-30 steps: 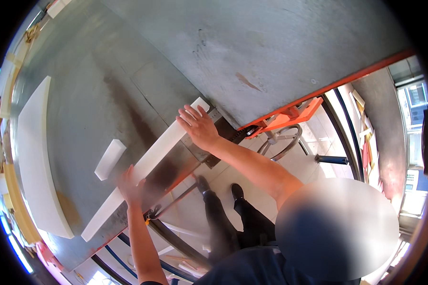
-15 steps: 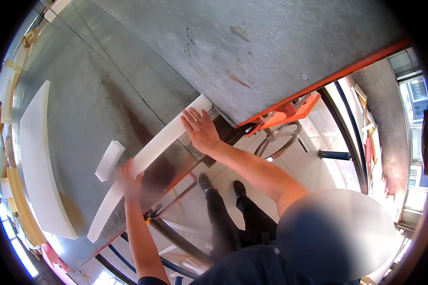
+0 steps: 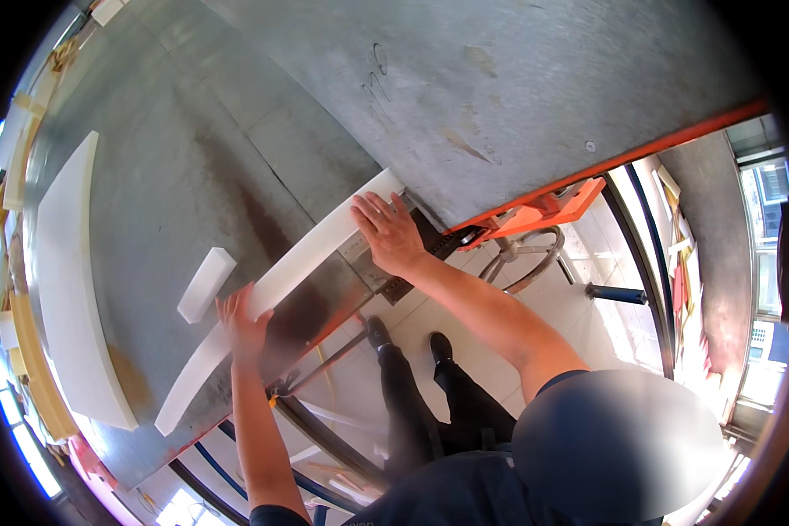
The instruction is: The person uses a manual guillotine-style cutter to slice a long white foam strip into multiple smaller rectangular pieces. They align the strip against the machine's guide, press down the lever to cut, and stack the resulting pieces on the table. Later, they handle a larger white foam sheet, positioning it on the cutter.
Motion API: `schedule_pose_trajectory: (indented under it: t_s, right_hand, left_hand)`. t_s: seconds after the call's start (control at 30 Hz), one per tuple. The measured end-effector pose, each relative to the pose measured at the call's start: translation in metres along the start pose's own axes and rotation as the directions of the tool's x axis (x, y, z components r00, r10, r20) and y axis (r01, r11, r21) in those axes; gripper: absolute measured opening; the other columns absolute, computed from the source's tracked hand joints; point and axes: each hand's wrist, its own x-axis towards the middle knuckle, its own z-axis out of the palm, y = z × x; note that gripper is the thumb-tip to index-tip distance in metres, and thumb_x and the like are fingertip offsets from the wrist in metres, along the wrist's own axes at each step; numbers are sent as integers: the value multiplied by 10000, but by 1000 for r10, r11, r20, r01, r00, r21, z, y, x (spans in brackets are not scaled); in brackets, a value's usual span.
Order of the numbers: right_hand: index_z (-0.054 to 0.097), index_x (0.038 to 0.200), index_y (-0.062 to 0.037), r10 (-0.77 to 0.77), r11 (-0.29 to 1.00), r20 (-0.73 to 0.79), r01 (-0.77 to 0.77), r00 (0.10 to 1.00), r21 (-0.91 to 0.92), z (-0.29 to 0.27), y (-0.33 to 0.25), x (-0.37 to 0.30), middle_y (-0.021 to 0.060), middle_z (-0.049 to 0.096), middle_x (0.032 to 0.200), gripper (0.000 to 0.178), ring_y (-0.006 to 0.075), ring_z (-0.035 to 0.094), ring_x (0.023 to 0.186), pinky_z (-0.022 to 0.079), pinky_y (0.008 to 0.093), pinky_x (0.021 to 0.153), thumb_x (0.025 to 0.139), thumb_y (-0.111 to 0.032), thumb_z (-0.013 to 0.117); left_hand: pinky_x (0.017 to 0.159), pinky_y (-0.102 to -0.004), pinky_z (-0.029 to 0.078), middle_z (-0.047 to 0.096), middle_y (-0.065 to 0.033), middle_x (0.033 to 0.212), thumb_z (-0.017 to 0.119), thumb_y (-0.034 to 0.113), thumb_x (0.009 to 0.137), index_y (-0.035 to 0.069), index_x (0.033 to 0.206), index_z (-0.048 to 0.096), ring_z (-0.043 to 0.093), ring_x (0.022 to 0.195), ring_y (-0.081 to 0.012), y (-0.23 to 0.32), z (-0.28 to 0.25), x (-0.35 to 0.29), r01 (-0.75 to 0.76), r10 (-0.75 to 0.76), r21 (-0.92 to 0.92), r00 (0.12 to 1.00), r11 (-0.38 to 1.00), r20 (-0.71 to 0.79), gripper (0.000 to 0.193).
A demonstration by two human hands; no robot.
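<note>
A long white strip (image 3: pixel 311 247), foam-like and curved at its near-left end, lies across the grey metal table. My left hand (image 3: pixel 247 326), slightly blurred, holds it near the middle, with fingers over the far edge and the thumb by the near edge. Toward the strip's far-right end, my right hand (image 3: pixel 389 235) rests with its fingers stretched out over the top; its palm is at the near edge. That end lies beside the edge of a second metal surface. A short white block (image 3: pixel 206 285) sits just beyond my left hand, apart from the strip.
A large white curved slab (image 3: pixel 79 298) lies at the left. The grey metal table (image 3: pixel 162 202) adjoins a broad metal plate (image 3: pixel 517 105) with an orange edge. Below that edge are an orange bracket (image 3: pixel 548 209) and a handwheel (image 3: pixel 528 263). A blue-ended tube (image 3: pixel 618 293) juts out at right.
The whole view has shifted slightly. My left hand sits a little farther right along the strip and is less blurred. My right hand keeps its place on the strip.
</note>
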Motion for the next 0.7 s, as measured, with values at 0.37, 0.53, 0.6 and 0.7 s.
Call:
schedule_pose_trajectory:
  t_s: [0.37, 0.53, 0.6, 0.7]
  right_hand:
    - [514, 1432, -68, -107, 991, -75, 112, 991, 76, 7, 22, -5, 72, 430, 1562, 549, 338, 344, 1477, 252, 567, 1221, 887, -79, 579]
    - [521, 1430, -94, -122, 988, -87, 129, 989, 86, 11, 27, -3, 61, 444, 1554, 535, 328, 360, 1465, 264, 580, 1210, 901, -114, 597]
    - [521, 1431, -100, -125, 987, -90, 133, 988, 94, 12, 28, -3, 60, 447, 1552, 541, 326, 364, 1463, 265, 582, 1207, 897, -118, 603]
    - [519, 1435, -103, -127, 985, -102, 137, 987, 103, 14, 32, -3, 60, 444, 1556, 559, 324, 364, 1463, 265, 585, 1202, 884, -122, 613]
  left_hand:
    - [1249, -542, 206, 655, -37, 1231, 864, 68, 665, 159, 1307, 641, 573, 1230, -260, 10, -9, 8, 39, -39, 30, 999, 999, -2, 685]
    - [1248, -544, 208, 650, -29, 1236, 858, 53, 669, 158, 1299, 639, 570, 1234, -255, 9, -7, 10, 49, -49, 42, 999, 998, 0, 675]
    - [1248, -546, 207, 645, -31, 1242, 860, 50, 666, 155, 1305, 629, 566, 1238, -256, 7, -6, 10, 46, -46, 45, 999, 998, 6, 688]
    - [1249, -555, 195, 618, -54, 1293, 862, 77, 673, 141, 1347, 589, 539, 1279, -271, 13, -8, 13, 43, -44, 84, 999, 996, 4, 731]
